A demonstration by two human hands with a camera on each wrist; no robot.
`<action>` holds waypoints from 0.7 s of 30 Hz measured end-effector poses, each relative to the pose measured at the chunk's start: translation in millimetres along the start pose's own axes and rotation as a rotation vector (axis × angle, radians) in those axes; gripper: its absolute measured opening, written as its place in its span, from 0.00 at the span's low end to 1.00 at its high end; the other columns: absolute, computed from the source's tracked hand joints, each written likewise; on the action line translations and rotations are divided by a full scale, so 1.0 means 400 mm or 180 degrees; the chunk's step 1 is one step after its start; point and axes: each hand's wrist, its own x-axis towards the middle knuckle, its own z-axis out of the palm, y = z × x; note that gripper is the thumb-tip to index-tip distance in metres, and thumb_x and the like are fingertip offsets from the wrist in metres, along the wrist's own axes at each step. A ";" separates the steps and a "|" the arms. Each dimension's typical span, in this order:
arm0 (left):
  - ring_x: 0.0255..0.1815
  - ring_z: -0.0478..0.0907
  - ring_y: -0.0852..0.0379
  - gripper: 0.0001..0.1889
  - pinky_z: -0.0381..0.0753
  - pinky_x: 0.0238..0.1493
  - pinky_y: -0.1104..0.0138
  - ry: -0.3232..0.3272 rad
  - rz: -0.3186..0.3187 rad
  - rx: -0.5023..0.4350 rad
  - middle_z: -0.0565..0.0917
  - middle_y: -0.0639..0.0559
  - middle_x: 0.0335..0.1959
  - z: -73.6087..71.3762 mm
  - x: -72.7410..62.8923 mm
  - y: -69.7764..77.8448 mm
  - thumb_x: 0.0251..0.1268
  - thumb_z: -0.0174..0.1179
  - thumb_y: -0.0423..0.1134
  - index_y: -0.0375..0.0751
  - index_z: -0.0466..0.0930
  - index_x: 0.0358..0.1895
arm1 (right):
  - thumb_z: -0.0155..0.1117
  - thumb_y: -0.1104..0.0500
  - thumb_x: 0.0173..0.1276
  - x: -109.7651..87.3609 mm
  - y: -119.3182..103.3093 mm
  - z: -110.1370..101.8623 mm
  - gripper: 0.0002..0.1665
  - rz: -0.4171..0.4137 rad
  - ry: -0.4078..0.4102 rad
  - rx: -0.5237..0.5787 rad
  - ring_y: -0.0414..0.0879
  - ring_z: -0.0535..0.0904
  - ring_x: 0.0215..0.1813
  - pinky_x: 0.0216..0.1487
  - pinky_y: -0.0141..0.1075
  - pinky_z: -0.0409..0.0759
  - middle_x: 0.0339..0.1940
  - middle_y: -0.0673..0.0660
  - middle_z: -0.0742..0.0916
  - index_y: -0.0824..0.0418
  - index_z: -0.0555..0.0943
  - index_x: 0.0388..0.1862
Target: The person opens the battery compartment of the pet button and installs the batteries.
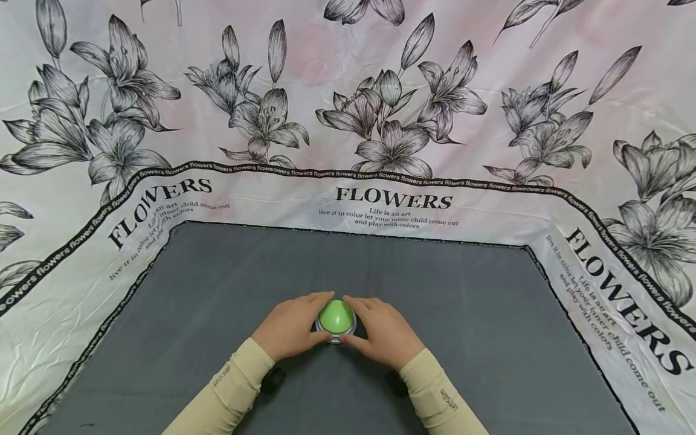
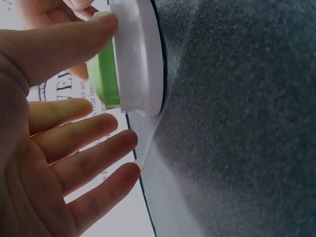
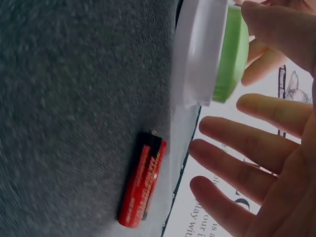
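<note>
Between the two hands, a round white device with a green domed top (image 1: 335, 316) sits on the dark grey cloth. My left hand (image 1: 289, 323) curves round its left side, with the thumb (image 2: 101, 27) on the edge where green meets white and the index fingertip close by the dome. On the other side my right hand (image 1: 385, 331) mirrors this, its thumb (image 3: 256, 15) at the green top. The remaining fingers of both hands spread loosely beside the device. A red and black battery (image 3: 143, 180) lies on the cloth near the right hand, hidden in the head view.
Grey cloth (image 1: 462, 290) covers the table around the hands. Beyond it runs a white border printed with lettering (image 1: 394, 198), then cloth with black line-drawn flowers (image 1: 391, 148). Dark wrist-worn pieces (image 1: 273, 380) show beneath the cream sleeves (image 1: 220, 386).
</note>
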 end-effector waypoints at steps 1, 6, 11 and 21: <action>0.66 0.86 0.45 0.41 0.86 0.62 0.50 -0.0002 0.0034 -0.0018 0.82 0.44 0.73 0.001 0.001 -0.001 0.67 0.77 0.52 0.41 0.73 0.80 | 0.76 0.37 0.71 0.001 -0.001 0.002 0.45 -0.0013 -0.0010 0.0024 0.54 0.85 0.68 0.67 0.52 0.84 0.69 0.56 0.88 0.55 0.77 0.79; 0.66 0.86 0.46 0.37 0.86 0.62 0.52 -0.0105 0.0103 -0.0064 0.82 0.45 0.73 0.008 0.001 -0.003 0.71 0.74 0.50 0.41 0.74 0.79 | 0.76 0.39 0.72 0.004 -0.001 0.013 0.42 -0.0005 -0.0105 0.0050 0.53 0.86 0.67 0.66 0.49 0.85 0.67 0.54 0.88 0.54 0.77 0.79; 0.69 0.84 0.44 0.39 0.84 0.66 0.49 -0.0199 0.0078 -0.0128 0.80 0.44 0.75 0.015 0.002 -0.001 0.70 0.76 0.46 0.41 0.71 0.81 | 0.79 0.42 0.70 -0.001 0.000 0.016 0.44 0.0050 -0.0158 0.0037 0.53 0.87 0.66 0.64 0.49 0.85 0.67 0.55 0.89 0.54 0.76 0.79; 0.71 0.82 0.42 0.44 0.83 0.67 0.48 -0.0258 0.0020 -0.0134 0.78 0.42 0.77 0.023 0.002 -0.002 0.64 0.79 0.38 0.40 0.68 0.82 | 0.83 0.49 0.67 0.002 -0.009 0.017 0.45 0.0008 -0.0148 -0.0064 0.53 0.88 0.64 0.62 0.48 0.86 0.65 0.57 0.89 0.56 0.75 0.80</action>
